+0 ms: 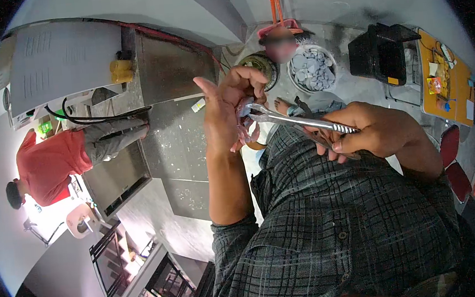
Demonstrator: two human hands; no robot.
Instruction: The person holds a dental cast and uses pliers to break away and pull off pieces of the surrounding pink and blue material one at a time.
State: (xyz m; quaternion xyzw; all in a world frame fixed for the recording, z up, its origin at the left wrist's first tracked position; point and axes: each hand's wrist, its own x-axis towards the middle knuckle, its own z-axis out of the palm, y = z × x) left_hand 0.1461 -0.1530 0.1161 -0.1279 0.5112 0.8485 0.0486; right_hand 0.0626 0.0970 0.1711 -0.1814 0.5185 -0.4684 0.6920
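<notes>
Near the middle, my left hand (220, 102) is raised with its thumb apart and its other fingers curled round a small pinkish-grey piece (244, 108). Thin reddish strips hang from that piece below the palm. My right hand (372, 129) grips a metal tong-like tool (302, 122) by its ribbed handles. The tool's tip touches the piece at my left palm. What the piece is, I cannot make out.
A white tub of grey pieces (312, 69) stands beyond my hands, beside a round dark container (259, 66). A black bin (375, 56) and an orange table (444, 84) are at right. A person in red (54, 163) stands at left.
</notes>
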